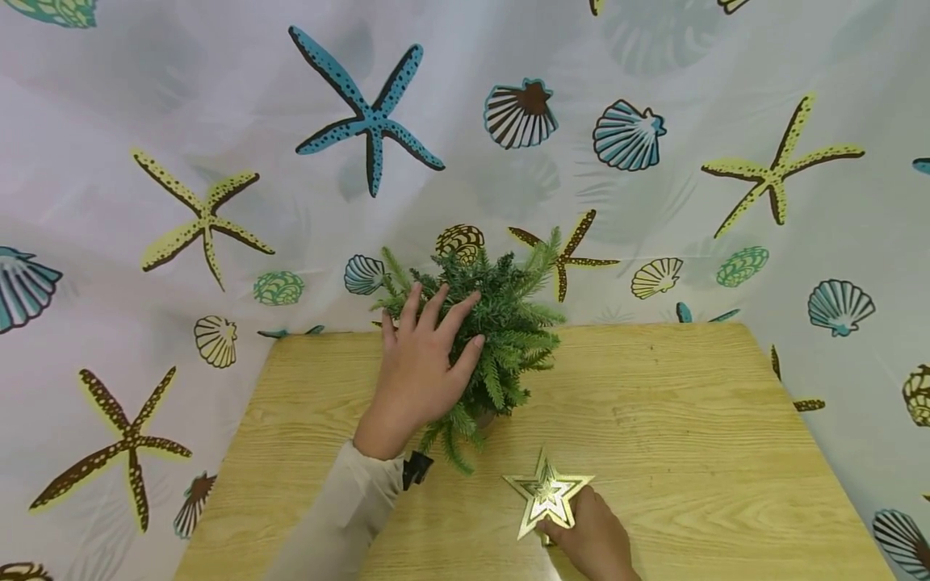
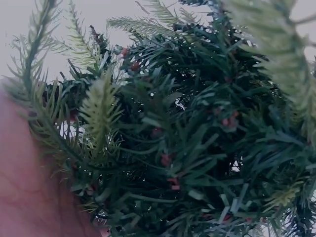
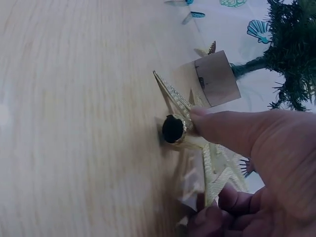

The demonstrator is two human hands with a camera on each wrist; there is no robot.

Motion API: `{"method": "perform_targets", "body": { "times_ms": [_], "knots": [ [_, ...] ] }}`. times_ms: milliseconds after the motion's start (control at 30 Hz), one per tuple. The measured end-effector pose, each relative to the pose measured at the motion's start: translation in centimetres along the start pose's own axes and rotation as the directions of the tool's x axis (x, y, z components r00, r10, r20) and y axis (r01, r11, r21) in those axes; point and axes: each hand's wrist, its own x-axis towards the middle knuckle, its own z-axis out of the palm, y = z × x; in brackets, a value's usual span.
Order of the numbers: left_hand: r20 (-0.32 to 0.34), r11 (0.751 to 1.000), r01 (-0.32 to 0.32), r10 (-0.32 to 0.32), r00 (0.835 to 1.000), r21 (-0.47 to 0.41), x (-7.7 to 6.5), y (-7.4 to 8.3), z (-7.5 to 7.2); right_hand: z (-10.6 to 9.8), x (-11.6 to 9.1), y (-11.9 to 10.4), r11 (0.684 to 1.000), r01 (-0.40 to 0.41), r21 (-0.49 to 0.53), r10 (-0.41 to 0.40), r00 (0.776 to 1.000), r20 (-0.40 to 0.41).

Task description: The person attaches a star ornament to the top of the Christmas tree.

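Note:
A small artificial Christmas tree (image 1: 512,323) with dark and light green needles stands on the table's far part. My left hand (image 1: 417,367) rests on its left side, fingers spread and fairly straight over the branches. In the left wrist view, needles (image 2: 182,118) fill most of the picture beside the edge of that hand. Near the front of the table, my right hand (image 1: 592,537) holds a shiny gold star tree topper (image 1: 548,491) between thumb and fingers. The right wrist view shows the topper's round socket (image 3: 174,129), dark inside, turned toward the camera.
The light wood table (image 1: 676,420) meets a pale curtain (image 1: 450,48) printed with starfish and shells at its back and sides. A pale round base (image 3: 217,79) carries the tree's trunk. A dark strap piece (image 1: 416,470) sits at my left cuff.

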Motion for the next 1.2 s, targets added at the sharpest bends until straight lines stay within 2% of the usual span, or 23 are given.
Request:
{"method": "perform_targets", "body": {
  "times_ms": [100, 300, 467, 667, 867, 1033, 1200],
  "knots": [
    [-0.007, 1.000, 0.000, 0.000, 1.000, -0.008, -0.1, 0.0, 0.1, -0.1, 0.4, 0.4, 0.998, 0.010, 0.069, -0.013, 0.999, 0.043],
    [-0.017, 1.000, 0.001, -0.001, 1.000, 0.001, -0.2, 0.0, 0.3, -0.6, 0.8, 1.3, 0.979, 0.101, 0.179, -0.120, 0.988, 0.101],
    [-0.002, 1.000, 0.008, -0.008, 1.000, -0.004, 0.0, 0.0, 0.1, -1.1, 0.6, 1.4, 0.934, 0.051, 0.355, -0.104, 0.986, 0.133],
    [0.011, 1.000, 0.006, -0.007, 1.000, 0.015, 0.5, 0.3, -0.5, -1.8, 0.5, 1.1, 0.885, 0.018, 0.465, -0.047, 0.998, 0.052],
    [-0.008, 1.000, 0.010, -0.010, 1.000, -0.014, 0.4, 0.1, -0.1, -3.1, 0.7, 0.6, 0.775, 0.009, 0.632, 0.022, 0.999, -0.041],
    [-0.020, 1.000, 0.006, -0.007, 1.000, -0.020, 0.4, 0.0, 0.1, -3.6, 0.6, 0.6, 0.753, 0.075, 0.654, -0.004, 0.994, -0.109],
    [-0.009, 1.000, 0.010, -0.010, 1.000, -0.017, 0.3, 0.0, 0.2, -4.4, 0.5, 0.1, 0.732, 0.188, 0.655, -0.085, 0.979, -0.186]
  ]
}}
